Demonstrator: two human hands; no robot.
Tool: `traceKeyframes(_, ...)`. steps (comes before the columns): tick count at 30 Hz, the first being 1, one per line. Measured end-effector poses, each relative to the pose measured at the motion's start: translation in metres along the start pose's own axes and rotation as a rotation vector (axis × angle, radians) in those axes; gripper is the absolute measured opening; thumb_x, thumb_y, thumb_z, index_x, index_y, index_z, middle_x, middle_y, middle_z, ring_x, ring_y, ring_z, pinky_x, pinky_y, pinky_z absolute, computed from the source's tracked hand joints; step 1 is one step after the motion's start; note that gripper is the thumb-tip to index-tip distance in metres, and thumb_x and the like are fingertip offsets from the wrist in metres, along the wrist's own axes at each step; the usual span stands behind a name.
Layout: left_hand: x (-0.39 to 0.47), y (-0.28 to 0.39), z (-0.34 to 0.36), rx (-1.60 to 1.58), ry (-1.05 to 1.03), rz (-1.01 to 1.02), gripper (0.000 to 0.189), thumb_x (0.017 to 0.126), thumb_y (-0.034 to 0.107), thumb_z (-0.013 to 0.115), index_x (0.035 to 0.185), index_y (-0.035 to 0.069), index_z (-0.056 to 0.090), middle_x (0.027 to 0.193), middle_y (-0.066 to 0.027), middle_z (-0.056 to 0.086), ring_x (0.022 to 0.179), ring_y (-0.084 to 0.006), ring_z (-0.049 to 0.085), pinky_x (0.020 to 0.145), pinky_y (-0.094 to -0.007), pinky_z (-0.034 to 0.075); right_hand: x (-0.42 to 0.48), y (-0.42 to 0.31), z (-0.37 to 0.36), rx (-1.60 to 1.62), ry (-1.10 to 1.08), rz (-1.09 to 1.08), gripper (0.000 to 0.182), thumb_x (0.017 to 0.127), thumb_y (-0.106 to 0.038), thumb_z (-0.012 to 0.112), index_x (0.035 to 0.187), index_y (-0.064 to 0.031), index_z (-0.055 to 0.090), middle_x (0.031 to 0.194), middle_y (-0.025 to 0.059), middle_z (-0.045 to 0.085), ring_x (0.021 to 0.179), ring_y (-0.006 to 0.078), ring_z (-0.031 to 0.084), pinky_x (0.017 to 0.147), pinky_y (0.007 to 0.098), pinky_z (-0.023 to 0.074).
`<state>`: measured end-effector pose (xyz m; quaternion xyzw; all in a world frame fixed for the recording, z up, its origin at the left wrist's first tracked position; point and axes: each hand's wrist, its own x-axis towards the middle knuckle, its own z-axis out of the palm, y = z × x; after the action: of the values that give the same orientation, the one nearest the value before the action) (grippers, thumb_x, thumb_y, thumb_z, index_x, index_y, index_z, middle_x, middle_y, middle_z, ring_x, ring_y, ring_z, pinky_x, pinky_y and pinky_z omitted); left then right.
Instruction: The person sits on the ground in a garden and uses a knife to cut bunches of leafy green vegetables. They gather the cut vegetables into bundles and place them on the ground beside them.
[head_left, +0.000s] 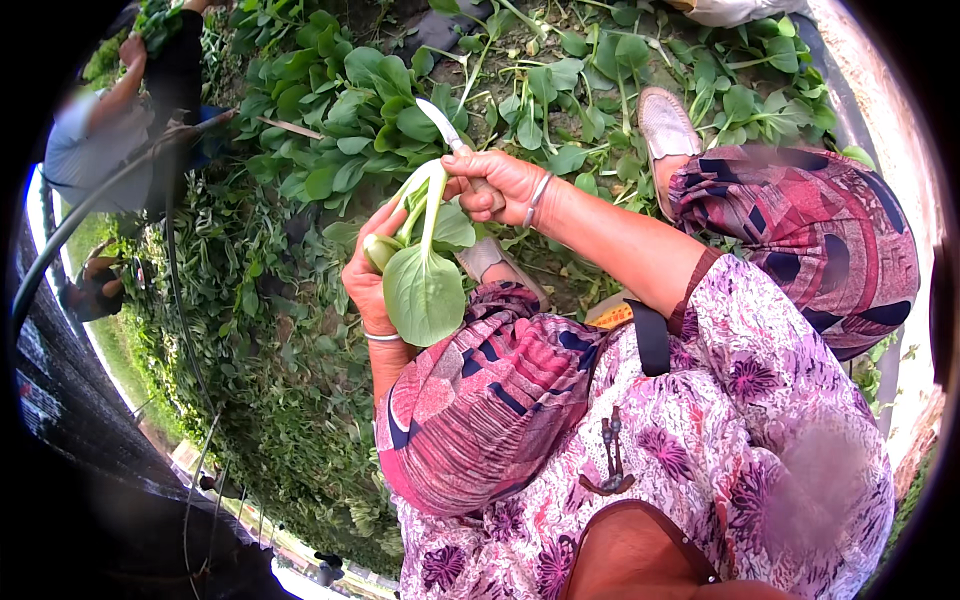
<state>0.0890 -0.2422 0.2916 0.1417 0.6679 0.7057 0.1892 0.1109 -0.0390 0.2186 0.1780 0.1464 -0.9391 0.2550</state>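
My left hand (373, 277) is closed around a leafy green plant (424, 281), which looks like a young bok choy. Its pale stems bend over at the top, and one broad leaf hangs down over my left knee. My right hand (499, 184) grips the wooden handle of a small knife (442, 127). The curved blade points up and away from the plant. The right thumb and forefinger touch the bent upper end of the pale stems. Below both hands, leaves partly cover my left shoe (495, 262).
A dense heap of leafy greens (349, 112) lies beyond my hands. More greens (592, 82) are scattered on the soil near my right shoe (667, 124). A person (112, 142) holds greens at upper left, near a bent pole (97, 195). Dark netting (90, 405) hangs at left.
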Motion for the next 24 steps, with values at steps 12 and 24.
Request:
traceKeyframes(12,0.01,0.023,-0.035,0.157,0.361,-0.016,0.053,0.079,-0.004,0.068,0.13,-0.001,0.052,0.118,-0.0119,0.062,0.097,-0.0163,0.064,0.081,-0.0256,0.05,-0.026,-0.022,0.058,-0.853,0.246,-0.796,0.024,0.075,-0.023,0.075,0.088,-0.0038,0.068,0.076,0.0002,0.065,0.068,0.0068,0.058,0.062,0.0246,0.0476)
traceKeyframes(24,0.056,-0.004,0.0,0.435,-0.002,-0.163,0.038,0.068,0.001,0.076,0.103,0.001,0.063,0.086,0.0011,0.062,0.075,-0.0083,0.056,0.069,-0.0256,0.049,-0.01,-0.017,0.006,-1.216,0.354,-0.678,0.037,0.086,-0.04,0.067,0.08,-0.004,0.059,0.065,0.0031,0.058,0.059,0.0135,0.056,0.055,0.03,0.0461)
